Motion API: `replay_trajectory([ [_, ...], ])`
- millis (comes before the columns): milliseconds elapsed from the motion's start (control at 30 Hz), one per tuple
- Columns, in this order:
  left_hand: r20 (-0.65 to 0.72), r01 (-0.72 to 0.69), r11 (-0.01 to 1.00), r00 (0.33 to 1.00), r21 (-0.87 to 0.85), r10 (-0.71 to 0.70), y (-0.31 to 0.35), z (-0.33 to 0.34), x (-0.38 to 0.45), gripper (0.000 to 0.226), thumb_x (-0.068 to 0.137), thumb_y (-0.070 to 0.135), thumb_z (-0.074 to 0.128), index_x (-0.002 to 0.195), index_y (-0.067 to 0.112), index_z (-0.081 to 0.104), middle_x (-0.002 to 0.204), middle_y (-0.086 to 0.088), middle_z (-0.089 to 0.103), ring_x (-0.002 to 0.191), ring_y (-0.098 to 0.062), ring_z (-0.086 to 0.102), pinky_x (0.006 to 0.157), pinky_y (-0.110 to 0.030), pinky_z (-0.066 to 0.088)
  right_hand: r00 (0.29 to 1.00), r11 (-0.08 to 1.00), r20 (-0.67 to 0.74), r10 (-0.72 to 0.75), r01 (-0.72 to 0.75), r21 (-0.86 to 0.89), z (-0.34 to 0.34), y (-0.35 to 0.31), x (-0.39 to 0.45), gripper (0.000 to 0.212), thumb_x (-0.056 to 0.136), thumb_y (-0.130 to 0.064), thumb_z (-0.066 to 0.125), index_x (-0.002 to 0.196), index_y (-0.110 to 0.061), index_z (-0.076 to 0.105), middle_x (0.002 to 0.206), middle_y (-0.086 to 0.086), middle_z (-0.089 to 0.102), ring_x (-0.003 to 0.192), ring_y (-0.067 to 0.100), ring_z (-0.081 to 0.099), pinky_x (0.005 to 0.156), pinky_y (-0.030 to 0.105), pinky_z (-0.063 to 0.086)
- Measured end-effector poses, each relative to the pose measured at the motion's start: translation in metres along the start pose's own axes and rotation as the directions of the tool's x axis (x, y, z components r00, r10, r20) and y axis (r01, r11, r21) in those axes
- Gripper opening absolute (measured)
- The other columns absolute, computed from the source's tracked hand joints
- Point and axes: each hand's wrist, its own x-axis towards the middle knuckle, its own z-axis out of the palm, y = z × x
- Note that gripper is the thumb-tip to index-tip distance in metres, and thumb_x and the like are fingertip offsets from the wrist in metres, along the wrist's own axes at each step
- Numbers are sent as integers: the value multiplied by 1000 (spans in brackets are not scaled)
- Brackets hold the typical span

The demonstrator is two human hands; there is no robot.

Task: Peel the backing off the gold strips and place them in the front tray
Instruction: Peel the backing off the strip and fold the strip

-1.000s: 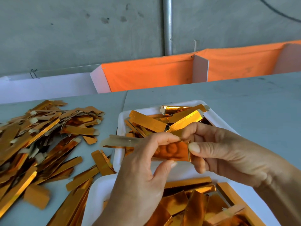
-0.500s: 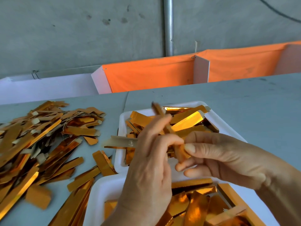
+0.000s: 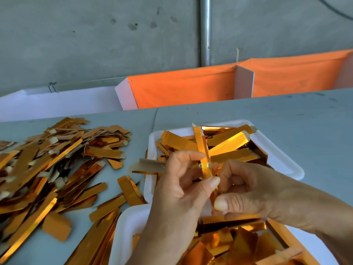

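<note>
The gold strip (image 3: 202,150) stands nearly upright at frame centre, its top toward 12 o'clock over the far tray (image 3: 282,165); my left hand (image 3: 177,190) pinches its lower part and my right hand (image 3: 246,192) pinches its bottom end. Risk, in my judgement: an uneven pull could tear or crease the foil. The near tray (image 3: 124,234) lies at 6 o'clock, the loose pile (image 3: 47,161) at 9 o'clock.

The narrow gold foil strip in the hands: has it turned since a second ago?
Yes. The narrow gold foil strip lay flat across the far white tray; now it stands upright.
</note>
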Motion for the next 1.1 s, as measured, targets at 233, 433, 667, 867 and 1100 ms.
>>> replay_trajectory([
  [233, 127, 58, 997, 990, 49, -63, -3, 1, 0, 45, 87, 16, 57, 124, 34, 40, 113, 15, 68, 108, -3, 62, 86, -20, 50, 943, 975, -320, -90, 149, 165, -11, -2, -3, 28, 74, -48, 73, 82, -22, 67, 81, -1, 71, 75, 12, 67, 58, 17, 49],
  [433, 164, 11, 939, 984, 343, -71, -8, 3, -5, 63, 100, 21, 42, 133, 66, 13, 124, 40, 51, 118, 20, 42, 102, -9, 34, 836, 975, -510, -202, 223, -19, -7, -6, 1, 24, 64, -43, 68, 86, -33, 67, 92, 1, 71, 89, 17, 68, 77, 30, 54],
  [667, 149, -82, 846, 989, 527, 3, -10, 13, -6, 58, 100, 13, 32, 144, 45, 15, 105, 27, 48, 101, 16, 47, 80, -1, 36, 925, 985, -371, -85, 133, 105, -8, -5, -1, 27, 69, -20, 71, 93, -8, 66, 87, 17, 69, 82, 27, 69, 73, 30, 57],
  [867, 139, -155, 765, 987, 625, 87, -9, 21, -7, 53, 93, 42, 16, 142, 46, -5, 119, 21, 39, 104, 3, 41, 85, -10, 37, 916, 993, -400, 22, 25, 112, -12, -6, -2, 17, 77, -14, 72, 93, -10, 67, 81, 5, 73, 76, 18, 71, 69, 27, 57],
  [1100, 135, -118, 749, 990, 651, 38, -9, 23, -5, 60, 85, 48, 18, 142, 48, 0, 120, 33, 33, 103, 27, 28, 83, 7, 26, 956, 995, -277, 96, -102, -4, -6, -11, -5, 15, 80, -21, 71, 94, -15, 70, 88, -2, 74, 84, 12, 70, 82, 34, 58],
])
